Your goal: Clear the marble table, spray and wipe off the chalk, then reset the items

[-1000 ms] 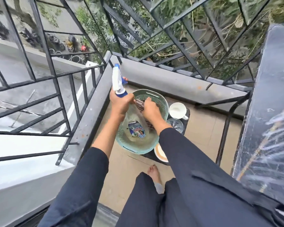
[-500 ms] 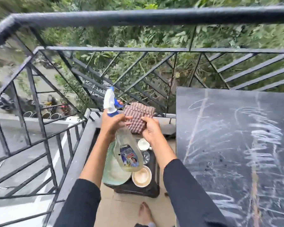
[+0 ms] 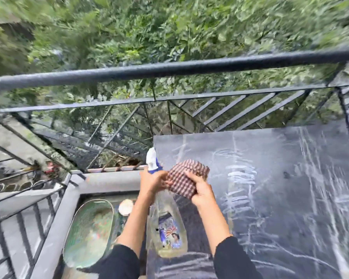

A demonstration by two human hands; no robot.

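One wide-angle camera rides on the person's head, looking forward and steeply down over the balcony. It faces the railing [image 3: 169, 69] and the greenery [image 3: 169, 27] beyond it. The chalked counter [image 3: 280, 208] lies close below at the right, and the left hand [image 3: 152, 182] and right hand [image 3: 203, 191] sit near, mid-frame, forearms entering from the bottom edge. The edges are blurred.

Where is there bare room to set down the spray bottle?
The marble table, chalk-marked, has nothing standing on it: it is free from the right hand and cloth out to its far edge by the railing. Crowded: low down left of the table, where the green basket and a white cup sit close.
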